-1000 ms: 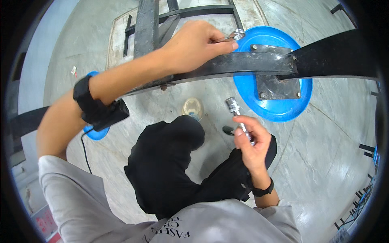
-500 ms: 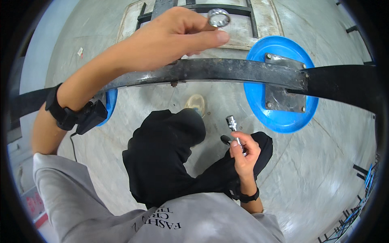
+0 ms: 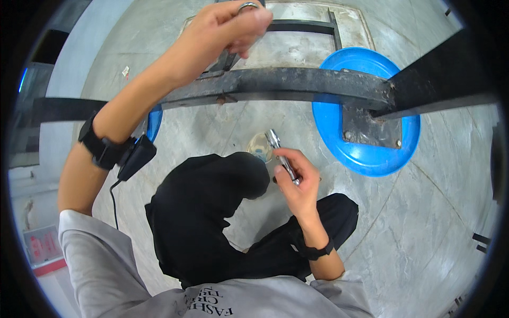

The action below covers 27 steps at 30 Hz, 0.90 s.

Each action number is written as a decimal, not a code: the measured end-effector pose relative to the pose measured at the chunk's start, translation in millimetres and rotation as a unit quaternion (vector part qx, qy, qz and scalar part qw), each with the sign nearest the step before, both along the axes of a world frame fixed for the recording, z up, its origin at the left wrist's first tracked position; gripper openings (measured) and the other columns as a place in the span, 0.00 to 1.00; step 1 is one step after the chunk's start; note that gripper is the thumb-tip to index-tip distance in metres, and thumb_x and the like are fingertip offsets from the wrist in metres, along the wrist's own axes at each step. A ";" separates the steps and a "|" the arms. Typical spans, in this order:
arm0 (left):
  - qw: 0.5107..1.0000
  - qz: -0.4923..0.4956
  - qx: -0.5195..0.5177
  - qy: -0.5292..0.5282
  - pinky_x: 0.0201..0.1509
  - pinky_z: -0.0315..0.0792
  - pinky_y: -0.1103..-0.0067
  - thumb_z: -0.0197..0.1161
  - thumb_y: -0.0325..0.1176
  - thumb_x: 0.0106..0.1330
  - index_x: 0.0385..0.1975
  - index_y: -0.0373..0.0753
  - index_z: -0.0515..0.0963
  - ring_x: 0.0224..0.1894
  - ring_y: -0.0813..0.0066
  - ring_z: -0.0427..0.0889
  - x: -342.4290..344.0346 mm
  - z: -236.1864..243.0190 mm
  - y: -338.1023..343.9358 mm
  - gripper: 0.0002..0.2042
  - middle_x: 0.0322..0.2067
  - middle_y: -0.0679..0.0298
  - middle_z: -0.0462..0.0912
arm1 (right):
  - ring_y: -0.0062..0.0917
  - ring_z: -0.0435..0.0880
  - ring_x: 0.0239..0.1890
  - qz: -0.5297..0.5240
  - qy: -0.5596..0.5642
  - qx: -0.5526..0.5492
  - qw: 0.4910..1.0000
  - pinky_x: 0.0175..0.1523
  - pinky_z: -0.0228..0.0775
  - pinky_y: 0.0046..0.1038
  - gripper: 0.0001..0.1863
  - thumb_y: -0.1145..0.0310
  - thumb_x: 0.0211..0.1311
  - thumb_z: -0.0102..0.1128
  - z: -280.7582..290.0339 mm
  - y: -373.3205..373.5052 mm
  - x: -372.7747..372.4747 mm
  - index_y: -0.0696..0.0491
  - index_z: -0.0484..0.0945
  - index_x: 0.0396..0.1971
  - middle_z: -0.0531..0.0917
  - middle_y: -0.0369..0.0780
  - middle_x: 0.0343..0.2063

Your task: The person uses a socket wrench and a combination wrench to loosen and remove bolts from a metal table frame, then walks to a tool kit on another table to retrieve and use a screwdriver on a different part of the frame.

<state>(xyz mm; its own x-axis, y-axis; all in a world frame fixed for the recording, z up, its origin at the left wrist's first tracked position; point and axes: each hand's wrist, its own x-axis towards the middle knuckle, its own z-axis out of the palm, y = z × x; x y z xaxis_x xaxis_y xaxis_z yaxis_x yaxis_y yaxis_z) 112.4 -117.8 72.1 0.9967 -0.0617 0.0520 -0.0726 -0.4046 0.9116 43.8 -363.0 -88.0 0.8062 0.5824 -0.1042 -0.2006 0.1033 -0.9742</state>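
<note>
My left hand [image 3: 220,34] is raised over the far side of a dark metal beam [image 3: 281,85], its fingers closed round a ring spanner [image 3: 247,6]. Only the spanner's shiny ring end shows above the fingers; the rest is hidden by the hand. Nearer to me, my right hand [image 3: 302,185] grips a chrome socket wrench [image 3: 286,164], with the socket end pointing up and away, apart from the beam. A rusty bolt [image 3: 220,99] sticks out of the beam's near side, below and short of my left hand.
A blue round dish [image 3: 331,151] lies under the beam's right end, with a bolted metal foot plate [image 3: 371,130] over it. Part of another blue dish [image 3: 154,123] shows at left. Beyond the beam lies a worn pale board [image 3: 355,32] with dark metal bars. My bent knees [image 3: 204,206] are close in front.
My left hand has moved left and farther away with the spanner. My right hand has shifted left and away, carrying the socket wrench. The view has tilted a little.
</note>
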 end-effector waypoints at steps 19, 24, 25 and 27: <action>0.974 -0.102 -0.180 0.088 0.15 0.45 0.82 0.46 0.46 0.72 0.14 0.48 0.58 0.12 0.84 0.48 39.4 -5.9 5.0 0.21 0.12 0.77 0.52 | 0.11 0.69 0.18 -0.109 -0.189 -0.081 0.973 0.25 0.55 0.16 0.14 0.77 0.61 0.55 2.0 74.5 -44.7 0.58 0.72 0.48 0.77 0.32 0.18; 0.967 -0.153 -0.188 0.077 0.16 0.43 0.81 0.45 0.49 0.72 0.15 0.49 0.58 0.12 0.84 0.48 38.5 -11.4 8.7 0.22 0.12 0.78 0.51 | 0.15 0.67 0.15 -0.223 -0.329 -0.137 0.907 0.23 0.55 0.20 0.09 0.78 0.60 0.57 9.6 113.8 -56.9 0.56 0.74 0.41 0.73 0.33 0.14; 0.965 -0.158 -0.195 0.068 0.16 0.42 0.81 0.46 0.51 0.73 0.15 0.49 0.59 0.13 0.84 0.49 39.7 -12.4 7.8 0.22 0.12 0.78 0.51 | 0.18 0.69 0.15 -0.238 -0.350 -0.142 0.895 0.22 0.55 0.22 0.09 0.79 0.57 0.58 10.2 119.5 -58.2 0.56 0.73 0.38 0.72 0.36 0.12; 0.968 -0.154 -0.193 0.039 0.17 0.42 0.81 0.46 0.51 0.73 0.15 0.49 0.59 0.13 0.84 0.49 42.9 -15.6 6.9 0.22 0.12 0.78 0.52 | 0.21 0.71 0.15 -0.238 -0.400 -0.166 0.869 0.23 0.58 0.24 0.08 0.80 0.56 0.58 10.8 128.0 -57.8 0.55 0.73 0.36 0.72 0.38 0.13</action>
<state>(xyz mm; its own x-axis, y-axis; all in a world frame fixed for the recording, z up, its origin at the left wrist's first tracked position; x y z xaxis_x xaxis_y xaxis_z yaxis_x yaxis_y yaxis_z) 155.3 -110.9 56.5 0.9361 -0.3475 0.0553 -0.0601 -0.0030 0.9982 -14.0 -235.0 -77.1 0.8398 0.2068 0.5019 0.5428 -0.3239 -0.7749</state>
